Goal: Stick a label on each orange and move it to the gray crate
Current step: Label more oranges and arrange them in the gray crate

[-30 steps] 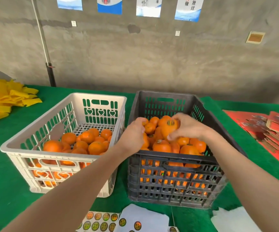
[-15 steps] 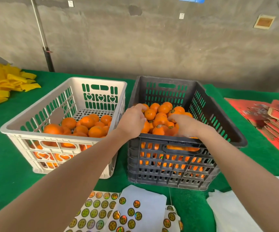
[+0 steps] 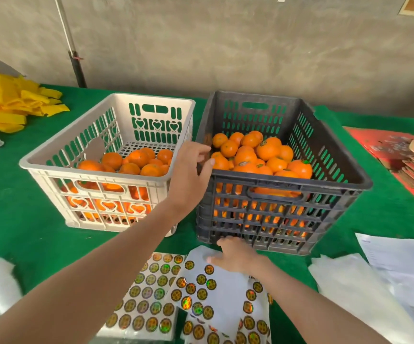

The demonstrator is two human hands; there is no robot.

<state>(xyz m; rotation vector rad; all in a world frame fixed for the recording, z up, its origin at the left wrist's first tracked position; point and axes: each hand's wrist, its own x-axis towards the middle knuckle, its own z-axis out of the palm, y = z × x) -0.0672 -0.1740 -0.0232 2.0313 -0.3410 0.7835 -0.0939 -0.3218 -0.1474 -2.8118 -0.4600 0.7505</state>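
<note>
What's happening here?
A person is labelling oranges. Their right hand rests, fingers extended, on a sticker sheet in front of the gray crate. The left hand is at that crate's left rim, and its grip is unclear. The gray crate is heaped with oranges; the white crate holds fewer.

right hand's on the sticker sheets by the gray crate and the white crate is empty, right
Not empty: the head view shows the white slotted plastic crate holding oranges. The right hand does rest on the white sticker sheets before the dark gray plastic crate.
</note>
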